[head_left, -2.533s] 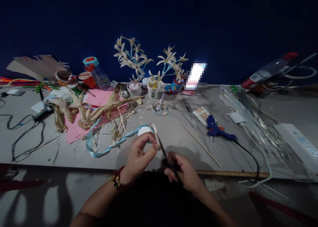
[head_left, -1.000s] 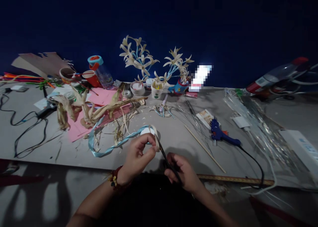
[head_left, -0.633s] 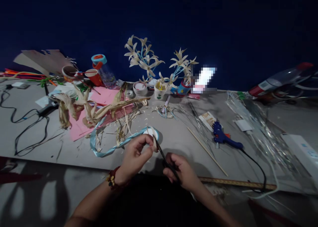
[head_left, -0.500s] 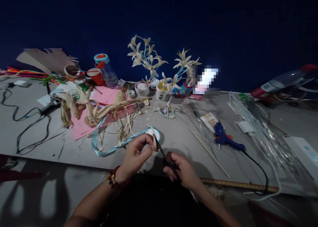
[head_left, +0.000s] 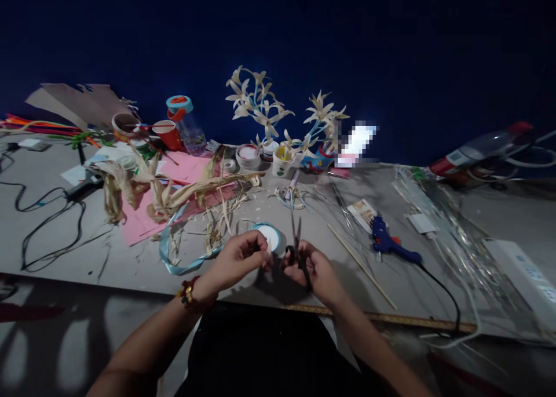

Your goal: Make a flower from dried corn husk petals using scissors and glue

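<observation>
My left hand [head_left: 238, 261], with a beaded bracelet on its wrist, pinches a small pale piece of corn husk [head_left: 269, 248] between thumb and fingers. Dark scissors [head_left: 296, 240] are in my right hand [head_left: 319, 275], fingers in the handles. Their blades point up and stand slightly apart, clear of the husk piece. Just behind my left fingers lies a roll of light blue ribbon [head_left: 278, 240], with a loose loop [head_left: 185, 266] trailing left. Dried corn husks [head_left: 160, 203] and thin scraps spread over pink paper [head_left: 134, 226] to the left.
Pale husk flowers [head_left: 266, 117] on blue stems stand in cups at the back. A blue glue gun [head_left: 393, 243], a thin stick [head_left: 360, 266] and wires lie right. Plastic-wrapped bundles [head_left: 460, 229] and a bottle [head_left: 478, 150] are farther right. Black cords [head_left: 52, 211] coil at left.
The scissors have left the husk piece, swinging upright and right, with their blades parted. My left hand has drawn slightly left and lower, and less of the husk piece shows.
</observation>
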The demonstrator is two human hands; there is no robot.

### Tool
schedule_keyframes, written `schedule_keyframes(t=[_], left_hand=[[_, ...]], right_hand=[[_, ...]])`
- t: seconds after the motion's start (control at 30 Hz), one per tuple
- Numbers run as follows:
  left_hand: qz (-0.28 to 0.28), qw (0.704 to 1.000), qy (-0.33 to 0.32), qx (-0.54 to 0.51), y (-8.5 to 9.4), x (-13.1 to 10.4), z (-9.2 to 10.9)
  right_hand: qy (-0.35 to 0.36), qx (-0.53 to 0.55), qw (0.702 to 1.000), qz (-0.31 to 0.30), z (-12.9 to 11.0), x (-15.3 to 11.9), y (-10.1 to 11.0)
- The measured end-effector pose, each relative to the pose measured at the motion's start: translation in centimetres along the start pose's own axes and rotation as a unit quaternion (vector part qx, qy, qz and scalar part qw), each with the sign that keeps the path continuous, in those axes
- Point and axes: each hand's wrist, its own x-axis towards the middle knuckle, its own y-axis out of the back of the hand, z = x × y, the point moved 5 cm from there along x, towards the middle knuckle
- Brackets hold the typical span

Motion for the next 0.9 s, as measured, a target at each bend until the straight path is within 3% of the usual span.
schedule_keyframes(t=[0.13,0.27,0.37,0.57,0.77,0.9], left_hand=[[-0.049,0.992,0.015,0.116,-1.1,0.0,0.6],[-0.057,0.979,-0.019,0.193,-1.7,0.1,1.5],[-0.045,0.987,-0.027,0.15,-2.0,0.3,1.5],[0.025,0.998,-0.037,-0.042,-3.5,0.1,-0.1],[0.095,0.991,-0.073,-0.054,-4.5,-0.4,-0.5],[0.118,0.987,-0.091,-0.064,-4.4,-0.4,0.1]], right_hand=[[0.049,0.059,0.997,0.001,-1.7,0.7,-0.4],[0.06,0.048,0.997,-0.012,-1.6,0.6,-0.3],[0.067,0.051,0.996,-0.001,-1.4,0.0,0.0],[0.105,0.084,0.989,0.059,-1.8,-1.1,0.4],[0.108,0.075,0.987,0.094,-1.1,-1.5,1.0],[0.076,0.022,0.995,0.064,-1.1,-2.1,1.7]])
